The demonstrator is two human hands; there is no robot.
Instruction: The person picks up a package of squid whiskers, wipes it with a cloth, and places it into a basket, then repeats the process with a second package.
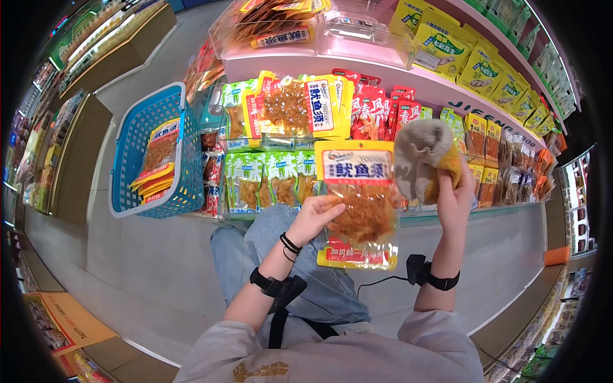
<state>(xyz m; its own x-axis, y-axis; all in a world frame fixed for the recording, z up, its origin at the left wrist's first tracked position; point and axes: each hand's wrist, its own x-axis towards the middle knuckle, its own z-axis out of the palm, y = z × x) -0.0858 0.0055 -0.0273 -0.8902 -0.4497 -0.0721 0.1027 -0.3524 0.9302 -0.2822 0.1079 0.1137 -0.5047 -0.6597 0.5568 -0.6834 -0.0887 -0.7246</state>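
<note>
My left hand (315,218) pinches the left edge of a clear-and-yellow packet of dried squid snack (364,220), held upright in front of the shelf. Its label is yellow and red, and brown strips show through the plastic. My right hand (457,196) is closed around a bunched grey and yellow cloth (418,159), just to the right of the packet's upper corner. Behind the packet, a stack of similar yellow squid packets (294,105) lies in the upper shelf bin. Green-and-white snack bags (249,185) fill the tier below.
A blue plastic basket (191,147) at left holds several yellow snack packets (159,153). Red bags (370,112) stand in the shelf bin, with hanging yellow bags (482,69) at upper right. Grey floor (153,255) lies around my bent knees (274,249).
</note>
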